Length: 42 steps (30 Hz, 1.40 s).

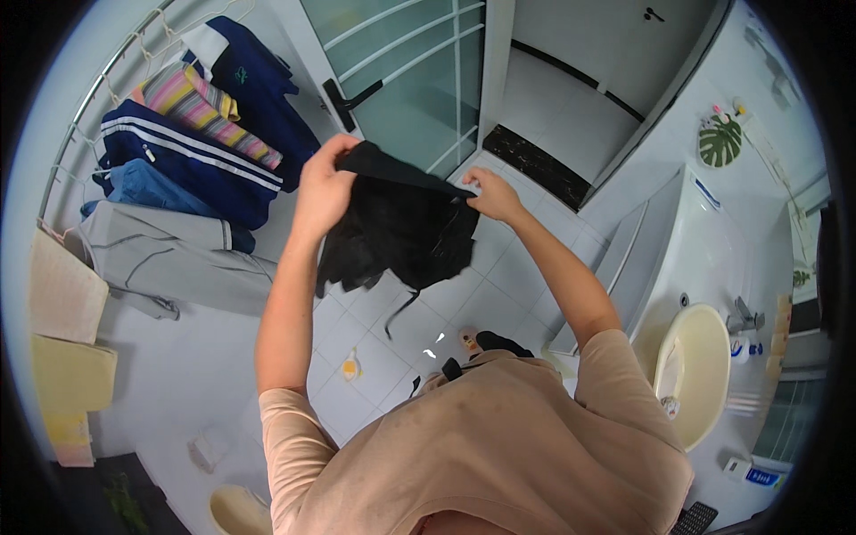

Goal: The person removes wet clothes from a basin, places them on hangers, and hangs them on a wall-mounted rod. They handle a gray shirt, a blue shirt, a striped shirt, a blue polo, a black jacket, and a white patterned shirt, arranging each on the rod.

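A black cloth garment (408, 227) hangs stretched between my two hands above the tiled floor, with a dark cord dangling from its lower edge. My left hand (328, 187) pinches the garment's upper left part, thumb on the near side. At the upper right corner, my right hand (491, 194) grips the edge between thumb and fingers. The garment's folds hide its exact kind. To the left, a navy jacket with white stripes (194, 160), a striped knit garment (200, 107) and grey trousers (174, 247) hang from a metal rail (87, 100).
A glass door with a black handle (351, 100) stands ahead, beside a dark stone threshold (535, 167). On the right, a cream basin (719, 381) rests on the white sink counter (709, 247) near a faucet (742, 317). Another cream basin (234, 511) is at the lower left.
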Tool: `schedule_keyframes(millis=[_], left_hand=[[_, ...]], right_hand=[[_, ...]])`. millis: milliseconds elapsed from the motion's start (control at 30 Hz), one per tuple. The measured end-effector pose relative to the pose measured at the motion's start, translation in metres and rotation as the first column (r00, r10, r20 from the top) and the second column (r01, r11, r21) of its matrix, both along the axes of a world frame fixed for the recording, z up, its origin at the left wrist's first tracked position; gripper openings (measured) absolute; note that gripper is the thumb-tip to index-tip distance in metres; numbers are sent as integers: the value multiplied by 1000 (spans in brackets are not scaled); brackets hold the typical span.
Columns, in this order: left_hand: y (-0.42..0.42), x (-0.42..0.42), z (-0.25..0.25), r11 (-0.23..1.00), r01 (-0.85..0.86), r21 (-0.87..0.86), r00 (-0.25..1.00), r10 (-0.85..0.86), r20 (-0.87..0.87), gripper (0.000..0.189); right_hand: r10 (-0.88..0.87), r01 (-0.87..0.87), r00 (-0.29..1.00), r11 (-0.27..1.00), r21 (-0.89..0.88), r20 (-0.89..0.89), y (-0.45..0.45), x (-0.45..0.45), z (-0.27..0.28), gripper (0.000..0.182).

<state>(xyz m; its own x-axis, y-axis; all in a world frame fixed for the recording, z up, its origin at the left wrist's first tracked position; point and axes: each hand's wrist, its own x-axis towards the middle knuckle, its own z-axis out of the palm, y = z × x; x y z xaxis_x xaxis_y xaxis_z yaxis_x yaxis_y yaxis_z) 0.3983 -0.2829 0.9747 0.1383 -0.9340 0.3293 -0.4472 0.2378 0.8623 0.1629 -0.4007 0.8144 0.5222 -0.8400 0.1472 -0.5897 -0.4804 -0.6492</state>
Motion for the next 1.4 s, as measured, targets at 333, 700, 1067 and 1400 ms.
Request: schedule_keyframes(millis=[333,700,1067,1400], left_hand=[[39,63,-9,939,-339,52,941,337,41,37],[38,144,-122,887,-98,451,985,23,169,31],[-22,48,-38,987,150,50,926,-158,344,33],[-11,62,-152,832,224,508,974,-205,-94,30]], right_hand=[[-598,-147,699,416,897,392,3,38,-54,34],[-508,-127,634,675,726,583,-43,-4,12,31],[-432,539,811,814,-217,395,-42,-126,95,8],[-98,-8,981,841,541,166,-82,-147,-15,28]])
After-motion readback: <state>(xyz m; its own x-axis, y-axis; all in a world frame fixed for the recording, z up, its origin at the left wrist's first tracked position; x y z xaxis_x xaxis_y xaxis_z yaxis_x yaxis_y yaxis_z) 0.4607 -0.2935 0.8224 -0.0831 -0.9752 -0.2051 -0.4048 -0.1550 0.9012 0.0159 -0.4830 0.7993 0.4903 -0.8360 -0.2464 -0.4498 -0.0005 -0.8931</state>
